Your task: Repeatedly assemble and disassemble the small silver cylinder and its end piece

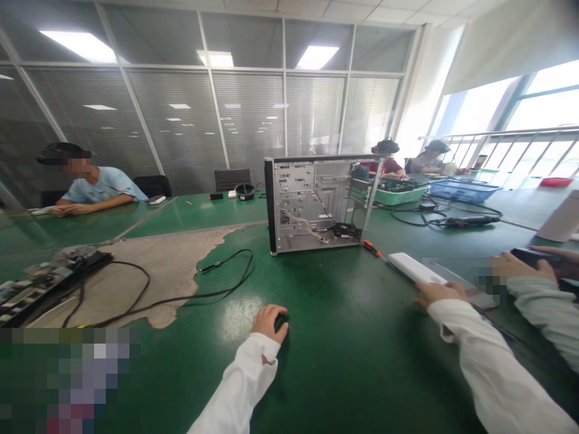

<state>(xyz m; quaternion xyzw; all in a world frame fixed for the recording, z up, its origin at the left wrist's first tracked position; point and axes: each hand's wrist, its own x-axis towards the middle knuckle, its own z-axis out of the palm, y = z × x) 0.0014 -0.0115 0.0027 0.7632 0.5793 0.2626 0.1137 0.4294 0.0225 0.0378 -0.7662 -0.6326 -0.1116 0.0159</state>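
Note:
My left hand [270, 322] rests on the green table with its fingers curved and the thumb apart. The gap between thumb and fingers looks dark, and I make out no object in it. Farther right, my right hand [442, 293] grips the near end of a long white box-like object [414, 267] lying on the table. A screwdriver [371, 248] with an orange and black handle lies just beyond it, its shaft pointing toward the white object. Behind stands an open computer case [316, 208], upright, with loose cables and a dark fan-like part [346, 230] inside.
Circuit boards [49, 280] and a black cable [181, 296] lie left on a worn table patch. A green basket [402, 194], a blue basket [464, 188] and a corded black tool [470, 222] stand right. A neighbour's hands [527, 268] hold a dark device; other people sit farther off.

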